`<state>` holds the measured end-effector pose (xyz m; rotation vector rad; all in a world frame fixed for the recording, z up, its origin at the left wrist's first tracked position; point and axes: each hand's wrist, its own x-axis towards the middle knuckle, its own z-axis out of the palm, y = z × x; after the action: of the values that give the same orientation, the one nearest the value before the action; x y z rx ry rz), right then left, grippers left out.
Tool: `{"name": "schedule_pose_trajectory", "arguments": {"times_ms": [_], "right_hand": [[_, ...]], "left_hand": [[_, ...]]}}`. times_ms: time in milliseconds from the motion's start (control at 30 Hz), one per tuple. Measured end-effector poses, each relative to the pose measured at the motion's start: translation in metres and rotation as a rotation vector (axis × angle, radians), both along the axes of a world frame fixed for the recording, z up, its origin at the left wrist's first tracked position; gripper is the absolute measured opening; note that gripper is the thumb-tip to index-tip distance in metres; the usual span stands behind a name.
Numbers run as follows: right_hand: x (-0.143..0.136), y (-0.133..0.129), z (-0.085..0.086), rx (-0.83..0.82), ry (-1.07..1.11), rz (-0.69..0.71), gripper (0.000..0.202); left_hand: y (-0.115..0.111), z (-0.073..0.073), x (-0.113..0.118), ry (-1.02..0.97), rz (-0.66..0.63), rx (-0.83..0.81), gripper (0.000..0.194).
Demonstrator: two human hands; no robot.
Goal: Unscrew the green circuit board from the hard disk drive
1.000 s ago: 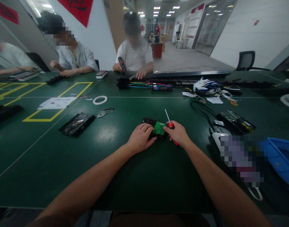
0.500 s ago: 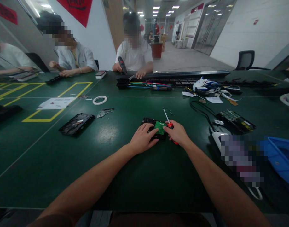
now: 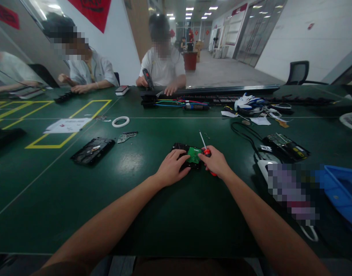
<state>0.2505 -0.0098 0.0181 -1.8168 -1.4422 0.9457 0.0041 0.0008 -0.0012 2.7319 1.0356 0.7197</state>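
Observation:
On the green table in front of me lies a black hard drive point(image 3: 180, 146) with a green circuit board point(image 3: 194, 155) on its upper face. My left hand point(image 3: 172, 168) grips the drive from the left, its fingers over the top and the thumb at the near edge. A screwdriver point(image 3: 207, 152) with a red and black handle is held in my right hand point(image 3: 217, 163), its metal shaft pointing up and away. The right thumb and fingers are at the right edge of the board. Several tiny screws point(image 3: 207, 135) lie just beyond the drive.
Left lies a black casing point(image 3: 93, 150), with a loose circuit board point(image 3: 127, 137) and white ring point(image 3: 121, 122) beyond. Right are an opened black device point(image 3: 286, 146), a power strip point(image 3: 263, 168) and a blue bin point(image 3: 341, 191). Gloves point(image 3: 247, 102) lie farther back. Co-workers sit across, one holding a power tool point(image 3: 147, 78).
My left thumb has shifted slightly along the drive's near edge. The right hand and screwdriver look almost unchanged, and the whole view has moved a little.

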Motion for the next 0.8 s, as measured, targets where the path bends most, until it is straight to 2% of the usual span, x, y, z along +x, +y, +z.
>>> {"name": "schedule_pose_trajectory", "arguments": {"times_ms": [100, 400, 567, 800], "right_hand": [[0.0001, -0.0012, -0.0005, 0.010, -0.010, -0.007, 0.039], [0.0013, -0.0003, -0.0019, 0.005, 0.018, 0.000, 0.040], [0.0023, -0.0002, -0.0036, 0.010, 0.022, -0.004, 0.041], [0.0018, 0.0011, -0.0061, 0.009, 0.029, -0.007, 0.040]], "left_hand": [[0.0001, 0.0000, -0.0004, -0.003, -0.007, 0.001, 0.045], [-0.0015, 0.0020, 0.0012, -0.009, -0.004, -0.003, 0.052], [-0.0026, 0.0041, 0.0008, 0.023, -0.018, 0.029, 0.049], [-0.0005, -0.0010, -0.0002, 0.012, -0.023, 0.042, 0.050]]}}
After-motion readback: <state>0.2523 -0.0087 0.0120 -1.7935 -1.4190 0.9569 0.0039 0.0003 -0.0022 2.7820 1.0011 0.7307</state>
